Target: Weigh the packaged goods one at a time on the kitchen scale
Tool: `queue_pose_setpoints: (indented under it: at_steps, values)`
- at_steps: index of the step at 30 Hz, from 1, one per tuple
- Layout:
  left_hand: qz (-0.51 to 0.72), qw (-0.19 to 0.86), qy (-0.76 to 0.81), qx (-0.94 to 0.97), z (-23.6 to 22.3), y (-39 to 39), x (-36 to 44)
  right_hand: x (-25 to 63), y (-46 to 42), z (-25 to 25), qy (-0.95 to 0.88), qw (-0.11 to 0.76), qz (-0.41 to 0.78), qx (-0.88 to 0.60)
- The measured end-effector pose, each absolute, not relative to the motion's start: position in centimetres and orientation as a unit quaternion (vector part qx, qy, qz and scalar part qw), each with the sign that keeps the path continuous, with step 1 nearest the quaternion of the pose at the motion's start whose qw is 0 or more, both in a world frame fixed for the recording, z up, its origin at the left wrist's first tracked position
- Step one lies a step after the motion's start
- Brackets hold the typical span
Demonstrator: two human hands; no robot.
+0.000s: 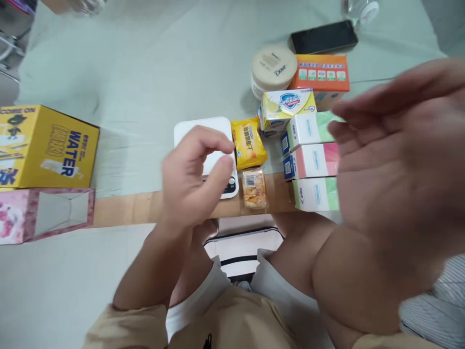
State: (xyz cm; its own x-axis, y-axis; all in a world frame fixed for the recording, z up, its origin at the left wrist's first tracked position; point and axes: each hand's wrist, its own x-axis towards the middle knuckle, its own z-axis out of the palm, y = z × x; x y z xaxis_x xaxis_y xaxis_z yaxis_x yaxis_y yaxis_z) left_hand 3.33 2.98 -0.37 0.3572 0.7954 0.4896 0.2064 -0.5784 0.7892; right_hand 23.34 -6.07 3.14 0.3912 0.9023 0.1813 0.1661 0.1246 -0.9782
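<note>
My left hand [194,182] hovers over a white kitchen scale [203,125], its fingers loosely curved and a gap between thumb and index finger, with nothing held. Its fingertips come close to a yellow snack packet [249,143], though contact cannot be told. Below that packet lies a small clear-wrapped snack [255,188]. On the other side, my right hand [395,160] is raised near the camera, palm showing and fingers stretched out. It holds nothing and covers part of the stacked small boxes [314,160], which are white with green and pink.
Behind the boxes stand a yellow Safeguard soap box [288,107], a Dove jar [274,68], an orange box [321,72] and a black phone-like slab [325,38]. A clear bottle [361,9] lies farther back. At left are a yellow carton [61,150] and a pink box [54,213].
</note>
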Motion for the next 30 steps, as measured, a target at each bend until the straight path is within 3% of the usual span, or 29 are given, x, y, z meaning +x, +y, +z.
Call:
queue_pose_setpoints:
  at_steps: [3,7,11,16,26,30]
  values:
    - [0.311,0.304,0.374,0.819,-1.9,3.7,4.9,21.3,-4.5,2.8,-0.406,0.613,0.346,-0.583]
    - [0.153,0.194,0.402,0.881,-3.3,3.5,5.4,17.9,-3.2,0.4,-0.425,0.506,0.421,-0.622]
    - [0.077,0.171,0.404,0.896,-3.1,3.3,5.3,16.7,-2.6,-1.5,-0.479,0.371,0.378,-0.700]
    - [0.055,0.192,0.412,0.889,-3.1,3.9,5.2,16.8,-2.2,-2.7,-0.464,0.302,0.312,-0.772]
    - [0.066,0.206,0.403,0.889,-3.6,3.9,4.8,16.7,-1.7,-3.7,-0.465,0.367,0.229,-0.772]
    - [0.136,0.214,0.398,0.882,-3.7,3.8,4.5,16.2,-2.4,-2.9,-0.483,0.405,0.171,-0.757]
